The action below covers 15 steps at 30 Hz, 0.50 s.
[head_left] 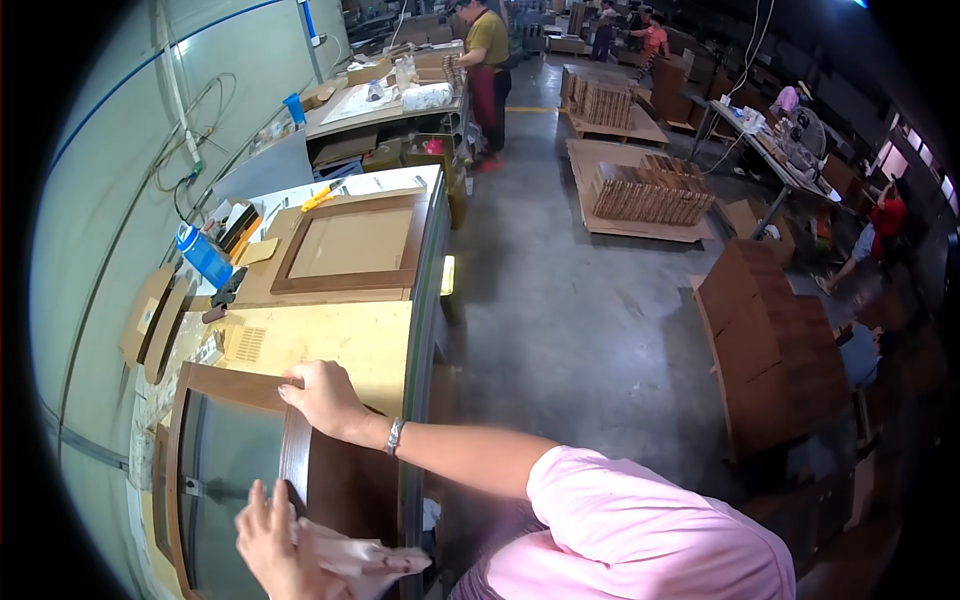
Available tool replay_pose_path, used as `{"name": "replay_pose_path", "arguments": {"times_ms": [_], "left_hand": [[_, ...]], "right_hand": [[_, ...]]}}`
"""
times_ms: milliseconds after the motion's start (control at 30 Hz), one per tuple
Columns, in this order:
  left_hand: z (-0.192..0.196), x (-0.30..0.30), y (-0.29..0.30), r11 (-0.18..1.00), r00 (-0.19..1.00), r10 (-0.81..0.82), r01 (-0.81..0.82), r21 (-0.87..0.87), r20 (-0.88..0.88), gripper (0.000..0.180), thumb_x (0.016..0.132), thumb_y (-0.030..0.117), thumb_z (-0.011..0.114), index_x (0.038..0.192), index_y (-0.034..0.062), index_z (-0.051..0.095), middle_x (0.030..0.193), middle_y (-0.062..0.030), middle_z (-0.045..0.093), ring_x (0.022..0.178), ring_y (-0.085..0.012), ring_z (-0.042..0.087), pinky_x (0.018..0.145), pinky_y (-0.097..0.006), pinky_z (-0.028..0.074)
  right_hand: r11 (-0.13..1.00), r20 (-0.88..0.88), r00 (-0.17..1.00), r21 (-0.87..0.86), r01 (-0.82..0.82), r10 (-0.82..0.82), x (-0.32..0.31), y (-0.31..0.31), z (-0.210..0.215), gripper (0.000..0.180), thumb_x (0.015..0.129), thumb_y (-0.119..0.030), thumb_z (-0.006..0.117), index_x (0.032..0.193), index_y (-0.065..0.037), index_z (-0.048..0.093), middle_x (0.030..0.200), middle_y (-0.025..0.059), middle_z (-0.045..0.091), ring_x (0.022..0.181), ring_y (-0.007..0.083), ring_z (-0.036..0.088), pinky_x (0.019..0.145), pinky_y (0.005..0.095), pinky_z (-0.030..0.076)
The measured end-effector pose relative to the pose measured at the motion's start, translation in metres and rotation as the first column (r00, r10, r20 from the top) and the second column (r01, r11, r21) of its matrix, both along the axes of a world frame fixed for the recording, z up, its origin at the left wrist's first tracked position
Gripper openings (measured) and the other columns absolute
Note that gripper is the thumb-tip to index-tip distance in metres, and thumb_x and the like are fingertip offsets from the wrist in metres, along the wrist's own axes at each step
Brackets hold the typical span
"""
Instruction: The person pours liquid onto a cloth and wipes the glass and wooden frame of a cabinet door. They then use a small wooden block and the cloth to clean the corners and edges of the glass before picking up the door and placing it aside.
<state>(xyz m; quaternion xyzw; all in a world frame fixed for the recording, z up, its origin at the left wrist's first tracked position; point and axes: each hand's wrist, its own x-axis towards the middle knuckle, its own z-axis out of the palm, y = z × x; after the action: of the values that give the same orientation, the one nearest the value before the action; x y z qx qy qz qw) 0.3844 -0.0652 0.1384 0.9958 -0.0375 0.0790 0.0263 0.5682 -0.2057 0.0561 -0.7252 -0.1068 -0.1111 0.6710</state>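
A brown wooden cabinet door with a glass panel (232, 440) stands tilted at the near left of the bench. My right hand (328, 400), a bracelet at its wrist, is closed on the door's upper right corner. Lower down, my left hand (268, 545) has its fingers stretched over the frame's right side. A crumpled whitish cloth (365, 562) is held under its palm and thumb and hangs out to the right. Part of the cloth is hidden by the hand. Farther along the bench lies another brown wooden frame (350, 283) around a pale panel.
A blue bottle (204, 256), a yellow-handled cutter (318, 198) and a sanding roll (214, 314) lie on the bench. Brown boards (152, 318) lean by the wall. Stacked wooden pieces (650, 190) sit on the floor, right. A co-worker (487, 60) stands at the far bench.
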Motion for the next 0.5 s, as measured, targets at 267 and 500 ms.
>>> {"name": "replay_pose_path", "arguments": {"times_ms": [267,500], "left_hand": [[-0.002,0.076,-0.035,0.965,0.941,-0.035,0.119,-0.233,0.337,0.051,0.083,-0.004,0.061,0.133,0.002,0.055,0.126,-0.0163,0.054,0.112,-0.0298,0.055,0.097,-0.04,0.044],[0.018,-0.03,-0.028,0.855,0.925,-0.322,0.192,0.482,0.203,0.048,0.099,0.029,0.059,0.131,-0.0059,0.055,0.113,-0.0196,0.07,0.102,-0.024,0.069,0.086,-0.039,0.055]], "right_hand": [[0.998,-0.039,0.998,0.013,-0.053,0.054,0.004,0.011,-0.003,0.024,0.083,-0.019,0.069,0.092,0.003,0.072,0.075,0.0234,0.069,0.072,0.0355,0.07,0.069,0.0403,0.054],[1.0,0.011,1.0,0.006,-0.001,0.001,-0.004,-0.008,0.005,0.023,0.081,-0.02,0.07,0.082,0.003,0.07,0.074,0.0253,0.066,0.073,0.0407,0.067,0.069,0.0452,0.053]]}}
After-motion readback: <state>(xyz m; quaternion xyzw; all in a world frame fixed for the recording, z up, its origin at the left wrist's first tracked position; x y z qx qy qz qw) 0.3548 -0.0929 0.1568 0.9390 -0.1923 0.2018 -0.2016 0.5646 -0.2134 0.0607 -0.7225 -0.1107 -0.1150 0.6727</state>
